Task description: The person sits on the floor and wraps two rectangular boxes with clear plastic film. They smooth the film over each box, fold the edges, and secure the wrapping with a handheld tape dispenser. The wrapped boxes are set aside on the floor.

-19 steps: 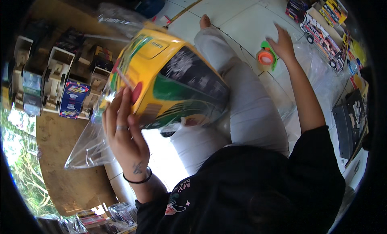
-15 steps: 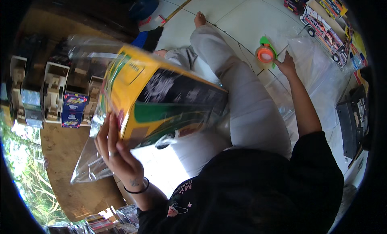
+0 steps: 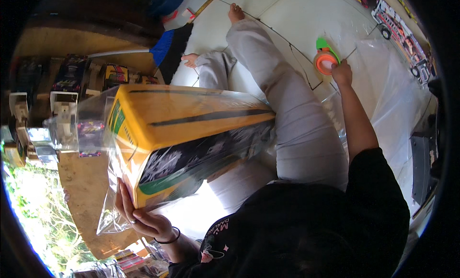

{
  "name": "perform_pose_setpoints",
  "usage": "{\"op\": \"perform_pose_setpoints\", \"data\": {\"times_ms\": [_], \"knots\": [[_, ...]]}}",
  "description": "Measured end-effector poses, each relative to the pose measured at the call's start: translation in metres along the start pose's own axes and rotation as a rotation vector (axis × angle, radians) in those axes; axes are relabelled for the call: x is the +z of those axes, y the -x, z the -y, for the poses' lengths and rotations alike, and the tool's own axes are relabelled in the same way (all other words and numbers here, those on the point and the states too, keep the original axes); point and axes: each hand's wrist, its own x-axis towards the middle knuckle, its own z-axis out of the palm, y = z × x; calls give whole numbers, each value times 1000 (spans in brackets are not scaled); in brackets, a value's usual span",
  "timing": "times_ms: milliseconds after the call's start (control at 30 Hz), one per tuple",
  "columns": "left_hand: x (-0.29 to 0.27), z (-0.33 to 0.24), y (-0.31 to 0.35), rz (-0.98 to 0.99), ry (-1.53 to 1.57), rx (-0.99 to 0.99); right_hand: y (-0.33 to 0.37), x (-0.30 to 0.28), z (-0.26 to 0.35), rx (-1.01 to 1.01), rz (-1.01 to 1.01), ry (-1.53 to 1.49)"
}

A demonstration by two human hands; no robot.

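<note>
A large boxy toy bus (image 3: 201,117), yellow with green and black sides, lies tilted across my lap inside a loose clear plastic bag (image 3: 112,215). My left hand (image 3: 143,220) grips its near left corner through the plastic, the thumb on the side and the fingers under the end. Out to the right, above the floor, my right hand (image 3: 341,73) is closed on a green tape dispenser (image 3: 326,56) that carries an orange-rimmed roll. The underside of the bus is hidden.
Toy trucks (image 3: 69,76) stand along the left by a wooden board (image 3: 88,196). Clear plastic sheeting (image 3: 383,91) covers the tiles at right, near another toy truck (image 3: 400,36). A broom with blue and black bristles (image 3: 172,50) lies ahead. A dark box (image 3: 421,170) stands at far right.
The bus has rolled, so its yellow top now shows more and its near end sits lower. My left hand has gone down with it. My right hand now grasps the tape dispenser more closely.
</note>
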Motion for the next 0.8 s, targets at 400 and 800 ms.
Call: {"op": "perform_pose_setpoints", "data": {"times_ms": [400,800], "knots": [[4,-25,-27,28,200,136,68,-246,185,-517,371,-1252],[20,-26,-17,-227,240,202,380,-384,446,-1425,313,-150]]}}
